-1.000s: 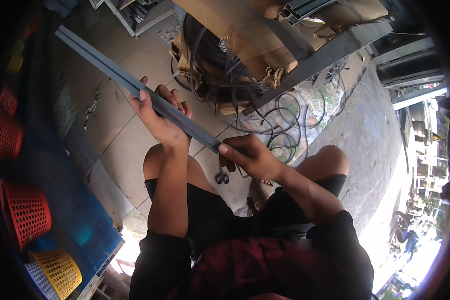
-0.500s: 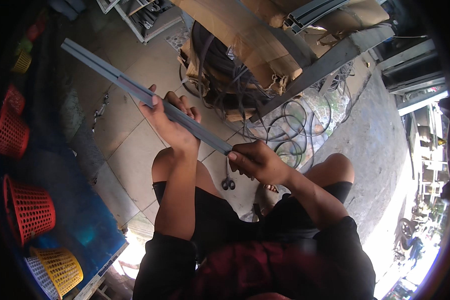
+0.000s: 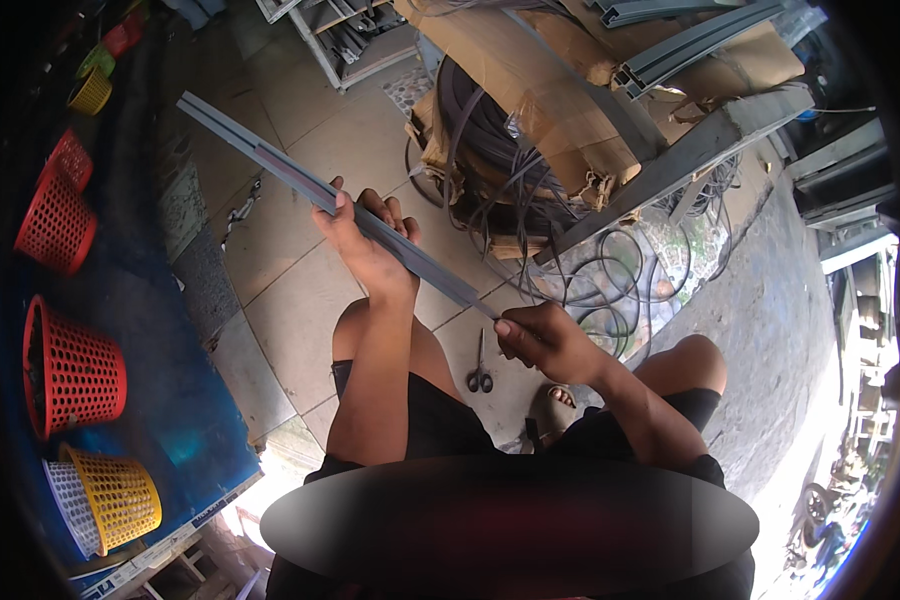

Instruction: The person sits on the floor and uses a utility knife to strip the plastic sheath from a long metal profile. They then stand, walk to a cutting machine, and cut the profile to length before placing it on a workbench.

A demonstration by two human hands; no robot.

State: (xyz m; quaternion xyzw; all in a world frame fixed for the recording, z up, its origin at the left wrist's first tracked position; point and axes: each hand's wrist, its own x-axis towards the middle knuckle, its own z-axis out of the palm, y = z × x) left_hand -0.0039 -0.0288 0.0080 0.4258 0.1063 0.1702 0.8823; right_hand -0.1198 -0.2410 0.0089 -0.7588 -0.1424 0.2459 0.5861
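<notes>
A long grey channel profile [image 3: 238, 134] slants across the space above my knees, its far end up to the left. My left hand [image 3: 375, 240] is closed around its middle from below, thumb along the edge. A darker strip [image 3: 292, 172] lies along the profile's groove. At the profile's near right end, my right hand [image 3: 552, 345] is closed, thumb and forefinger pinching a thin strip end that sticks out there. How the strip sits inside the groove is too small to tell. Scissors [image 3: 480, 380] with black handles lie on the floor between my feet.
On the left, a blue table [image 3: 170, 400] carries red baskets [image 3: 75, 365] and a yellow basket [image 3: 125, 500]. Ahead stands a metal frame [image 3: 690, 165] with cardboard, grey profiles [image 3: 705, 45] and a coil of black strip [image 3: 460, 120]. Loose loops [image 3: 620, 265] trail on the floor.
My right hand has moved slightly away from the profile's near end, and a short thin length shows between them. The whole view has shifted a little; my left hand keeps its hold.
</notes>
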